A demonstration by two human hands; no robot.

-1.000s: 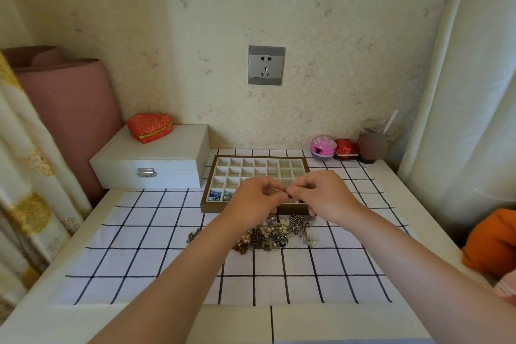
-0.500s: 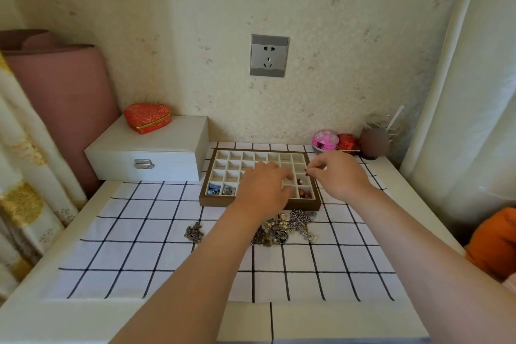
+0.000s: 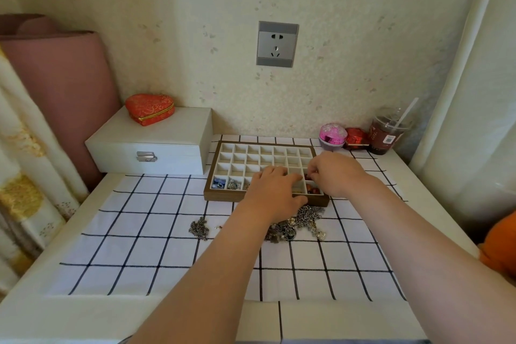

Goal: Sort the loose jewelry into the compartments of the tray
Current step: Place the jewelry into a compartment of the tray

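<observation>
Right hand (image 3: 336,173) fingers pinching red bead (image 3: 307,177) over tray (image 3: 223,199), left hand (image 3: 275,190) fingers flat on tray

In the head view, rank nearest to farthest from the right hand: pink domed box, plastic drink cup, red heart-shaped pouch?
1. Pink domed box, just behind the right hand.
2. Plastic drink cup, back right corner.
3. Red heart-shaped pouch, far left, on white latched case.

I see my left hand (image 3: 272,193) lying flat, palm down, over the front row of the tray (image 3: 214,160). My right hand (image 3: 335,173) pinches a small red piece (image 3: 307,176) above the right-end compartments. Loose jewelry (image 3: 303,222) lies heaped on the checked cloth (image 3: 139,232), just in front of the tray.
</observation>
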